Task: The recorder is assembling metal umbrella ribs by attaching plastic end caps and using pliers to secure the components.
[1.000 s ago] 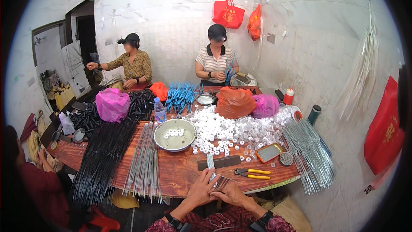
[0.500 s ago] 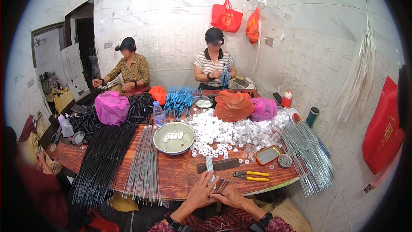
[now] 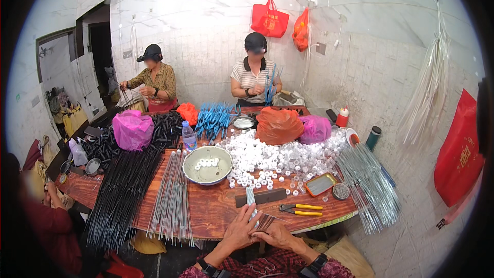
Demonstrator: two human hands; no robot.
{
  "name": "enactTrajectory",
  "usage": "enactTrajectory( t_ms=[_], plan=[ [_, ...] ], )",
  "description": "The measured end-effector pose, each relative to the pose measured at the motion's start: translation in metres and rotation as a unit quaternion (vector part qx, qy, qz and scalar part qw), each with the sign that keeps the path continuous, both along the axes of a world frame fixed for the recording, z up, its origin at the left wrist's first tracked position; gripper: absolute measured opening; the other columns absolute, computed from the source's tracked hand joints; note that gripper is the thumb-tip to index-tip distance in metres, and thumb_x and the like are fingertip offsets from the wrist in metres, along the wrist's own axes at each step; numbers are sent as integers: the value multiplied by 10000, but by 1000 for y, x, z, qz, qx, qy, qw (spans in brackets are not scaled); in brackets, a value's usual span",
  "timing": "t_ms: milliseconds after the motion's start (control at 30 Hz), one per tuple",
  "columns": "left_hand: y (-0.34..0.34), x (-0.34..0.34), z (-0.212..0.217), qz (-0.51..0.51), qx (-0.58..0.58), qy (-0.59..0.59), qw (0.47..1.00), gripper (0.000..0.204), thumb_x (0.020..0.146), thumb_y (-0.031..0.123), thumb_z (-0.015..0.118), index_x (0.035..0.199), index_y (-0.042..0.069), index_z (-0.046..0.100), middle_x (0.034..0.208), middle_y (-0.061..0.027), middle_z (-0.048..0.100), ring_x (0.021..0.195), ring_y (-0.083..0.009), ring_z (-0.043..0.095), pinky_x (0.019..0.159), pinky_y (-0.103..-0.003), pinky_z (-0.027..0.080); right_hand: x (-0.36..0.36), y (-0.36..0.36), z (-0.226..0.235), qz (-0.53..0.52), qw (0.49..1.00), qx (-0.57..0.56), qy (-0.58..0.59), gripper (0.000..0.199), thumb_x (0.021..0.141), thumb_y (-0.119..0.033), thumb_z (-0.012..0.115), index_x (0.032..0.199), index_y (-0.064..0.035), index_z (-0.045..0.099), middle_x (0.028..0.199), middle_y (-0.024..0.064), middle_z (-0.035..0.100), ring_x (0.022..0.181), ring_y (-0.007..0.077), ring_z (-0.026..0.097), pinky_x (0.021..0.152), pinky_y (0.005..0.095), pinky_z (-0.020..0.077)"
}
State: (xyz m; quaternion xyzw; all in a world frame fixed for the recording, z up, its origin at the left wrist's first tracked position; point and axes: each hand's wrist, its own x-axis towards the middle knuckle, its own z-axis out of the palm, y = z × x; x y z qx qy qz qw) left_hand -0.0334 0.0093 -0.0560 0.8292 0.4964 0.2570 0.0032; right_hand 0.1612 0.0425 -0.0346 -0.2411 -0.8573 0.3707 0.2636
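At the near table edge, my left hand (image 3: 239, 227) lies with its fingers along a flat bundle of thin silvery rods (image 3: 250, 195). The far ends of the rods rest across a dark flat bar (image 3: 270, 196). Close against it, my right hand (image 3: 277, 236) grips the near part of the bundle, where several brownish thin lengths (image 3: 264, 222) show between the hands. My fingers partly hide the bundle. Right of the bar lie yellow-handled pliers (image 3: 303, 209), touched by neither hand.
White plastic caps (image 3: 267, 159) are heaped mid-table beside a bowl (image 3: 208, 165). Black rods (image 3: 123, 190) and silvery rods (image 3: 170, 201) lie left, more silvery rods (image 3: 368, 188) right. A tray (image 3: 321, 184) and a small round tin (image 3: 340, 191) sit near the pliers. Two co-workers sit across.
My hands keep nearly the same hold and place. The co-worker at the far left has raised both hands, now with thin dark rods in them. The whole view has shifted slightly.
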Motion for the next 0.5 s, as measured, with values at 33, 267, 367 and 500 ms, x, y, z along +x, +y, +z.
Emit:
enactTrajectory(
  t_ms=[33,267,367,500],
  plan=[
    [-1,1,1,-2,0,-6,1000,882,722,456,786,1442,83,440,1563,-207,276,1414,-426,304,1103,-477,383,1,-1,2,5,1000,14,8,255,919,-241,666,1107,-70,686,1074,165,655,1003,352,625,883,413,494],
    [-6,5,10,-5,-18,-28,999,921,684,355,821,1461,68,419,1544,-221,299,1403,-456,301,1103,-493,379,0,-8,15,-10,999,35,6,214,946,-255,626,1041,-97,734,1039,163,680,959,345,642,823,422,508],
    [4,4,6,-12,-28,-28,999,938,695,347,816,1484,78,387,1553,-223,280,1421,-460,269,1120,-497,356,0,-8,17,-10,1000,1,3,218,954,-215,615,1053,-30,672,973,187,665,916,346,652,807,410,512],
    [12,-4,6,-61,-34,-64,996,1073,604,398,883,1492,78,373,1564,-236,248,1429,-477,234,1132,-527,325,-2,-6,12,-22,999,-27,20,172,920,-174,640,1009,-30,673,894,160,680,829,349,659,743,416,516]
  ],
)
